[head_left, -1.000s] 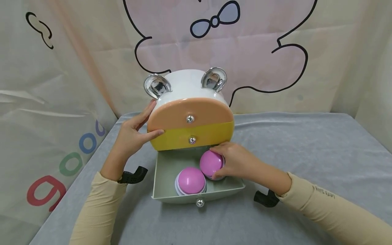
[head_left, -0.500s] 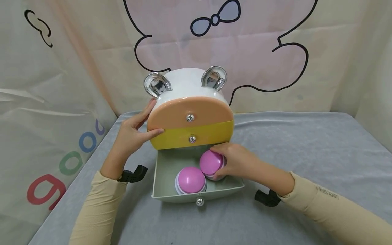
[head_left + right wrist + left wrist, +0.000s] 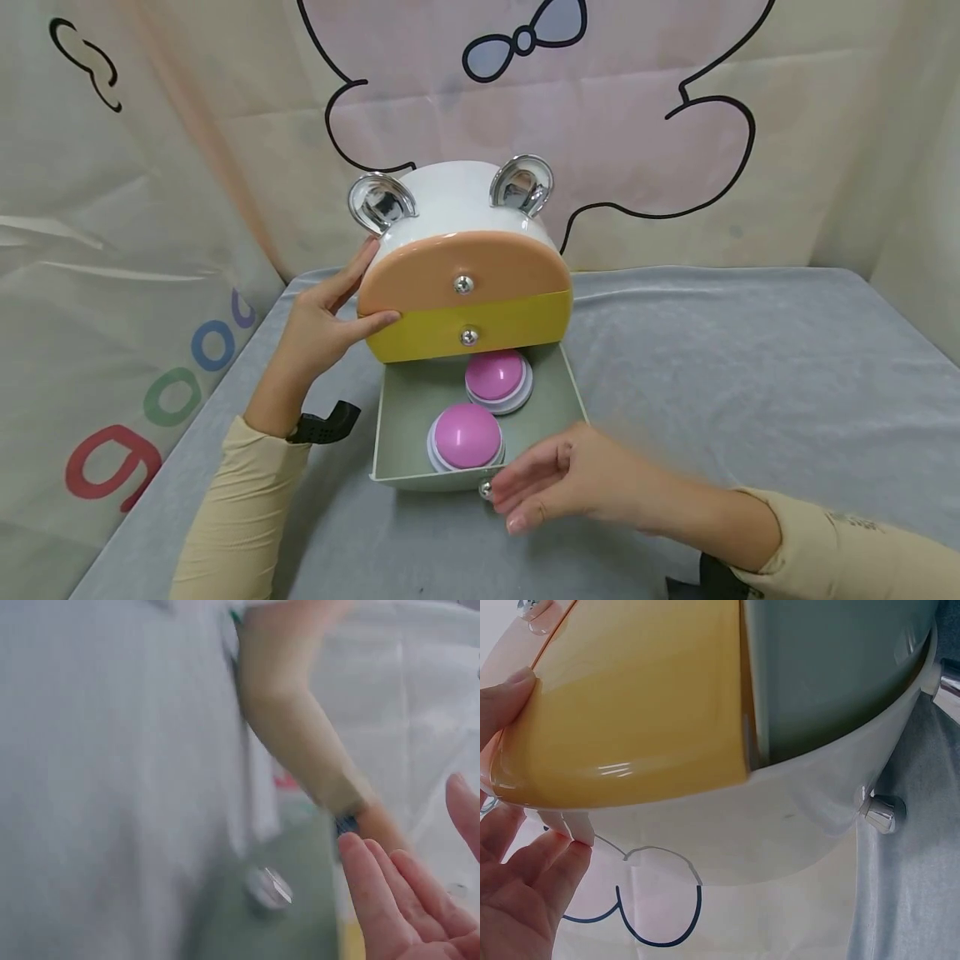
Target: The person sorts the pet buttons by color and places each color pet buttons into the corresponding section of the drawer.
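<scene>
A small bear-eared drawer cabinet (image 3: 457, 196) stands in the middle, with an orange top drawer (image 3: 420, 275) and a yellow middle one (image 3: 420, 333), both closed. Its sage-green bottom drawer (image 3: 405, 396) is pulled out. Two round pink-domed pieces with pale bases lie inside it, one at the back (image 3: 495, 377) and one at the front (image 3: 467, 436). My left hand (image 3: 315, 329) grips the cabinet's left side, thumb on the front face, fingers along the side. Beside the drawer's silver knob (image 3: 486, 490), my right hand (image 3: 562, 483) holds nothing, its fingers extended.
A grey cloth (image 3: 750, 375) covers the table. Printed fabric (image 3: 637, 167) hangs behind and along the left side. Short silver feet (image 3: 885, 814) show under the cabinet in the left wrist view.
My right hand has let go of the right pink-domed piece and drawn toward the drawer's front. That piece now sits further back and left. My left hand keeps its grip.
</scene>
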Available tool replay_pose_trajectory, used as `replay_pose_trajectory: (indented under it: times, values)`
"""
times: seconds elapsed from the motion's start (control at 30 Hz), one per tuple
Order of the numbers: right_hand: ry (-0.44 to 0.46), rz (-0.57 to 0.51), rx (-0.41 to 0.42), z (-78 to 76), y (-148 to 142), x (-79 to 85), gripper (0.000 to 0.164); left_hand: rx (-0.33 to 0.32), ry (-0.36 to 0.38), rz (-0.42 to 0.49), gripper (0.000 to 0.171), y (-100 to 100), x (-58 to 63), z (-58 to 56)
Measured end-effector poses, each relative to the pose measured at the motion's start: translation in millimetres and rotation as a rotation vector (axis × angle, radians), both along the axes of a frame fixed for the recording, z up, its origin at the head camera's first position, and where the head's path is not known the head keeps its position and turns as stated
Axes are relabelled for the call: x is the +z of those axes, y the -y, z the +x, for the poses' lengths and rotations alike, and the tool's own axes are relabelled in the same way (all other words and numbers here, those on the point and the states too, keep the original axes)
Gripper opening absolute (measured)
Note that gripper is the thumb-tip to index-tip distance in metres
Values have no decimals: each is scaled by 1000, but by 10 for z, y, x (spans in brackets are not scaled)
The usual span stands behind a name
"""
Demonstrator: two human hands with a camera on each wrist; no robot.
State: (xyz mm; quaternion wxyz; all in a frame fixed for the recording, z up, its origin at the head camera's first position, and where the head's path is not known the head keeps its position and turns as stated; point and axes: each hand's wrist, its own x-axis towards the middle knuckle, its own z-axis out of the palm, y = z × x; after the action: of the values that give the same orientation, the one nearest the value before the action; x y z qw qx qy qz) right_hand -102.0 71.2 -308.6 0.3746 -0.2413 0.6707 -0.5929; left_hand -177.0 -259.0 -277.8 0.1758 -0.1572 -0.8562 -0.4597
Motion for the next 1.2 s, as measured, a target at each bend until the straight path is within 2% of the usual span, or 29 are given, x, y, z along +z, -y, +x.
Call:
replay_pose_trajectory:
  times: [0.07, 0.17, 0.37, 0.53, 0.73, 0.97, 1.2]
  values:
    - [108, 4, 38, 61, 11, -121, 33, -2, 0, 3, 78, 3, -5, 2]
    - [218, 38, 43, 126, 18, -302, 33, -1, -5, 5, 78, 5, -10, -1]
    - [390, -21, -68, 169, 58, -586, 44, -2, -6, 0, 78, 1, -4, -5]
    - [431, -115, -153, 167, 99, -718, 44, 11, 9, -15, 78, 1, 3, 4]
    - [475, -167, -226, 155, 160, -774, 41, 17, 15, -19, 78, 4, 4, 5]
    - [543, -201, -253, 159, 232, -798, 37, 20, 22, -21, 78, 7, -1, 5]
    - [538, -228, -259, 172, 260, -814, 41, 23, 22, -30, 78, 11, -2, 1]
